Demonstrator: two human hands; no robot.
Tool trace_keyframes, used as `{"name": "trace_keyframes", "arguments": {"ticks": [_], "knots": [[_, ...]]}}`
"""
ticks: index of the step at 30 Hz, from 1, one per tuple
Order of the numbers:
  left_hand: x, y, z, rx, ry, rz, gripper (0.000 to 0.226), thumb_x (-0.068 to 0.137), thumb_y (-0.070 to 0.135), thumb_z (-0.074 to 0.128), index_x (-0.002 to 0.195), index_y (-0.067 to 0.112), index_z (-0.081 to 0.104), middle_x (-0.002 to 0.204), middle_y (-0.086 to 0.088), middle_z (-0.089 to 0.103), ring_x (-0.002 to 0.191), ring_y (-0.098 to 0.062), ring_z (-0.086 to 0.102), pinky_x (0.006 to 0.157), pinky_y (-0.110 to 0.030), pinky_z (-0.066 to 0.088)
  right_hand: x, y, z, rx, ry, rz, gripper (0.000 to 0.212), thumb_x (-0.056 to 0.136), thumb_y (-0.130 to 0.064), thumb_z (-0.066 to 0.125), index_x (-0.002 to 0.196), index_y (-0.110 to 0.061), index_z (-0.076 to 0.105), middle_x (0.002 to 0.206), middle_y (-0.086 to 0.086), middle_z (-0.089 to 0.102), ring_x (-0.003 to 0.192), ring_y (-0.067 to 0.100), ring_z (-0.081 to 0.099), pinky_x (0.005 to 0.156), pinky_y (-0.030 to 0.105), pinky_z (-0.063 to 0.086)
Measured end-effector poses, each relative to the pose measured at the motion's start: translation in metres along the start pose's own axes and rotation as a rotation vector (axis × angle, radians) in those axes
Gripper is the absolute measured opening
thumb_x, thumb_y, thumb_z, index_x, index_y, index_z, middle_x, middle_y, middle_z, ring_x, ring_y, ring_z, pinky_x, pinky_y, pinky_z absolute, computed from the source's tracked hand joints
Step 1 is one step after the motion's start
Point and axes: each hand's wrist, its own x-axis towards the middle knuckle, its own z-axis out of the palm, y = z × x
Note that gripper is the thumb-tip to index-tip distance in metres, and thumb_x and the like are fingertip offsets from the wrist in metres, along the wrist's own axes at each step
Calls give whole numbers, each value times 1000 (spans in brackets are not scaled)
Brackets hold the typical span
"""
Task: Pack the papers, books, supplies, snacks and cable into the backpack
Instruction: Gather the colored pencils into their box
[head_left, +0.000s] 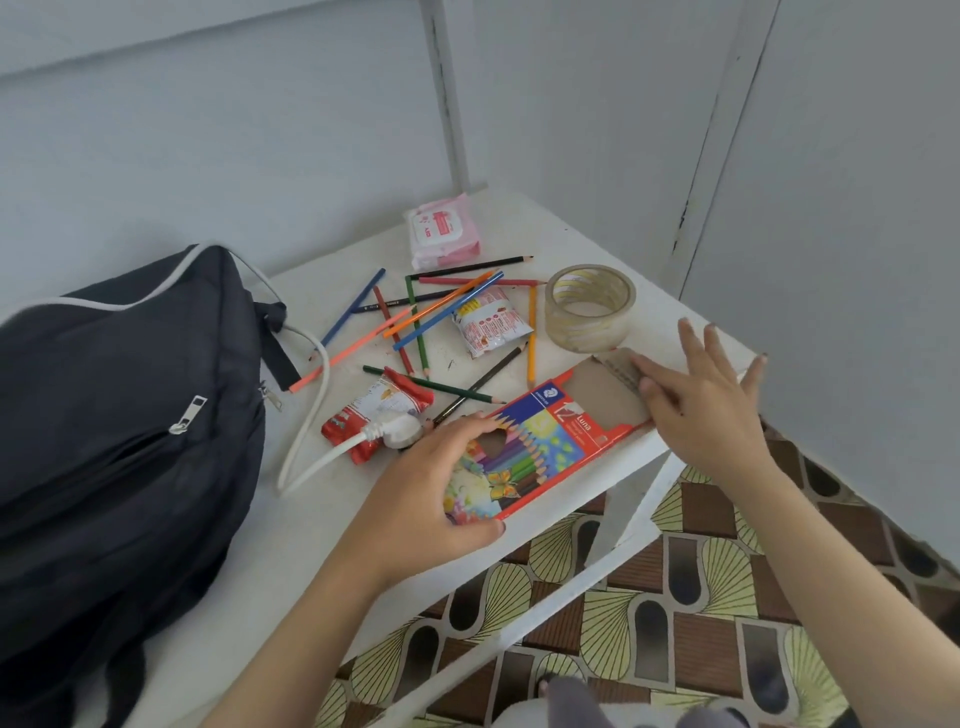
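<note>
Packing looks far from done: backpack lies left on the surface; pencils, tape roll, snack packets, wipes and cable sit loose beside it. Left hand grip closed round pencil box at the front edge; right hand open, fingertips on its flap.

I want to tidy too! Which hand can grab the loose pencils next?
Probably the right hand: its fingers are open by the pencil box flap, near the yellow pencil. The left hand is busy gripping the box.
</note>
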Motion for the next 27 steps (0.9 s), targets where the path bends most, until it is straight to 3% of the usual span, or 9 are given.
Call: {"name": "trace_keyframes", "arguments": {"ticks": [4,9,14,17,23,25,27], "knots": [[-8,-4,-6,22,30,-24,76,71,28,76,132,43,34,127,33,36,119,4,42,86,-22,52,0,-11,7,-49,-79,-116,70,90,-51,3,143,-22,38,154,2,28,146,20,7,107,56,-19],[-13,-12,-15,57,50,-59,78,69,33,75,132,49,30,124,37,36,118,8,40,86,-9,44,1,-24,13,-104,-72,-187,78,87,-50,-4,144,-15,35,151,1,33,145,18,15,105,47,-25],[-13,-27,-23,-13,22,-142,83,66,32,77,135,46,32,129,22,45,118,-2,48,90,-32,51,8,-35,17,-88,-150,-204,82,83,-53,-9,148,-17,25,156,0,22,146,18,5,109,49,-20],[-14,-29,-27,-77,33,-160,81,66,27,78,133,45,36,128,20,48,116,-4,51,88,-33,53,11,-41,18,-63,-211,-192,76,85,-53,-4,149,-19,20,158,2,15,146,20,0,113,50,-11],[-15,-29,-36,-70,7,-222,82,60,36,74,131,50,34,131,21,43,116,-1,50,89,-30,52,13,-50,18,-90,-263,-163,63,93,-50,8,149,-22,20,157,8,15,146,27,0,113,51,-8],[-15,-26,-37,-52,-21,-219,82,62,32,73,130,52,33,132,24,40,116,2,49,88,-25,52,10,-53,16,-81,-165,-179,54,96,-42,26,144,-19,34,150,14,32,142,35,18,114,54,3],[-14,-21,-37,-107,-36,-196,77,65,26,73,129,50,37,132,25,40,114,5,50,84,-19,51,8,-58,12,-31,27,-281,48,87,-35,42,129,-14,54,132,18,52,125,41,43,106,58,25]]}}
